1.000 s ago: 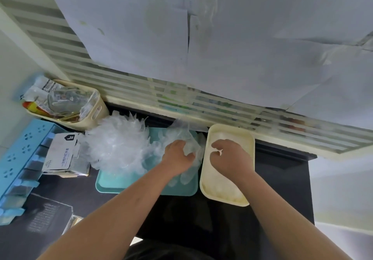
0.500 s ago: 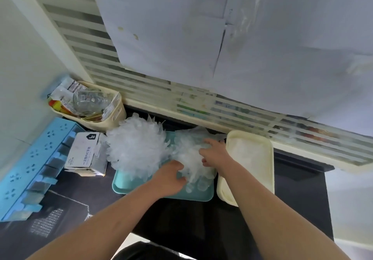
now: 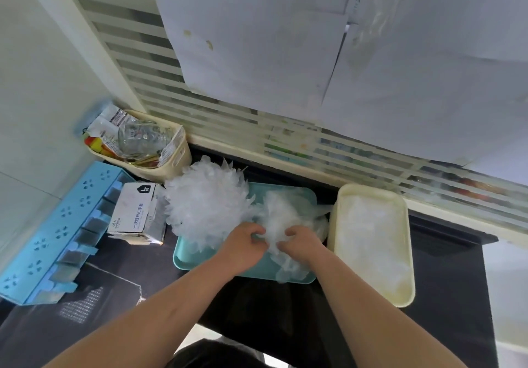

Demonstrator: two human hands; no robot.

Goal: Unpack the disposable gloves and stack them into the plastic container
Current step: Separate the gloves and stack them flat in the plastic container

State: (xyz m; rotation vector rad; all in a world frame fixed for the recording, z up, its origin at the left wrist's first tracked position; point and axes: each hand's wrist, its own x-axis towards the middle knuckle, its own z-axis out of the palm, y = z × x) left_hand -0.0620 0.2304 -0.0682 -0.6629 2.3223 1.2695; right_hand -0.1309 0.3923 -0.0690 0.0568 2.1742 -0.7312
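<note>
A teal tray on the dark counter carries two heaps of clear disposable gloves: a big fanned pile at its left and a smaller crumpled bunch at its right. My left hand and my right hand sit side by side over the tray's front, and the fingers of both pinch the smaller bunch. To the right stands the cream plastic container with flat gloves lying inside. A white glove box lies left of the tray.
A cream basket with a glass jar and packets stands at the back left. A blue plastic rack lies along the left wall. A striped window ledge runs behind the tray and container. The counter's front edge is near my forearms.
My right hand left the cream container and moved left onto the small glove bunch. Both hands then drew together at the bunch's front. The camera swung, shifting the scene rightward.
</note>
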